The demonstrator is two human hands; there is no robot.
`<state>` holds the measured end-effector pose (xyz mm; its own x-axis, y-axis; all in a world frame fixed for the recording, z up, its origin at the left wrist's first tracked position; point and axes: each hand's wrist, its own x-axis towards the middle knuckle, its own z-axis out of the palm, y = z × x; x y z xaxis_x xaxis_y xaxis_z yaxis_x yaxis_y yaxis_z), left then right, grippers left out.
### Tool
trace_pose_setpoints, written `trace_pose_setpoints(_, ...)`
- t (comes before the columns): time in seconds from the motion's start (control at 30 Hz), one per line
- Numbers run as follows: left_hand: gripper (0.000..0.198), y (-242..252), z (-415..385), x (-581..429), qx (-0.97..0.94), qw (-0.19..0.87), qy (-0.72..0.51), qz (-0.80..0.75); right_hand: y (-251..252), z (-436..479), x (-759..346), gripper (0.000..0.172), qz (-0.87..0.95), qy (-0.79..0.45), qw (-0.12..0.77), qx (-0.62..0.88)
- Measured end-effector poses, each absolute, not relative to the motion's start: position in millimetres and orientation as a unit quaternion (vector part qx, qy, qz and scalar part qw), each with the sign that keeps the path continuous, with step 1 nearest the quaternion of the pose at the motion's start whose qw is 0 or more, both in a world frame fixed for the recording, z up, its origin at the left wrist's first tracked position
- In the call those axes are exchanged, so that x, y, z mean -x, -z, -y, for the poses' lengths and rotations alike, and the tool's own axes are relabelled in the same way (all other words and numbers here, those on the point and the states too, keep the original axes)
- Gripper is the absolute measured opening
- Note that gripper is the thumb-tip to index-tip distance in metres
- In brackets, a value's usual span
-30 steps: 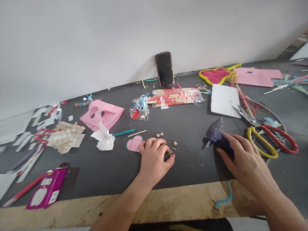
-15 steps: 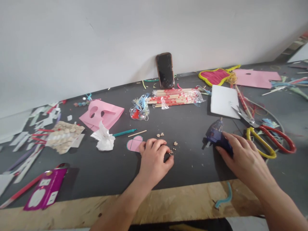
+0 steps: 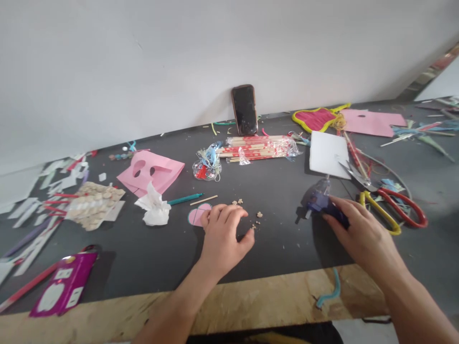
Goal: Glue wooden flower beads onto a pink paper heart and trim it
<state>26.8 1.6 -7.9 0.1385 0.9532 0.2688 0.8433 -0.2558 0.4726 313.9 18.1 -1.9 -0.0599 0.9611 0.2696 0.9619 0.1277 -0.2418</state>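
Note:
My left hand [image 3: 224, 234] hovers over the dark table, fingers curled and apart, thumb near several tiny wooden flower beads [image 3: 256, 220]. It partly covers a small pink paper heart [image 3: 195, 215]. My right hand [image 3: 358, 232] is wrapped round the handle of a blue glue gun [image 3: 317, 199], whose nozzle points toward a white card [image 3: 327, 154]. Two more tiny beads [image 3: 237, 202] lie just beyond my left fingers.
Red and yellow scissors [image 3: 390, 210] lie right of the glue gun. A crumpled white tissue [image 3: 155, 206], a teal pen [image 3: 184, 198], pink cut paper [image 3: 152, 170], a pack of sticks [image 3: 258, 146] and a phone [image 3: 244, 110] against the wall lie beyond. A purple packet [image 3: 62, 290] sits near the wooden edge [image 3: 272, 298].
My left fingers have loosened and lifted slightly off the beads. The view has shifted a little; my right hand stays on the glue gun.

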Motion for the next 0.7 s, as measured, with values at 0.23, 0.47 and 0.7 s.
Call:
trace_pose_setpoints(0.23,0.015,1.8,-2.2,-12.3,-0.749,0.117,-0.248,-0.604,-38.1,15.3,-301.8,0.034,0.437,-0.367,0.471,0.672)
trace_pose_setpoints(0.47,0.014,3.1,-4.3,-22.9,-0.784,0.119,-0.238,-0.561,-11.5,41.5,-271.4,0.035,0.335,-0.578,0.437,0.602)
trace_pose_setpoints(0.7,0.012,5.1,-16.6,-37.5,-0.819,0.078,-0.205,-0.531,-3.3,44.8,-270.3,0.034,0.297,-0.62,0.457,0.565)
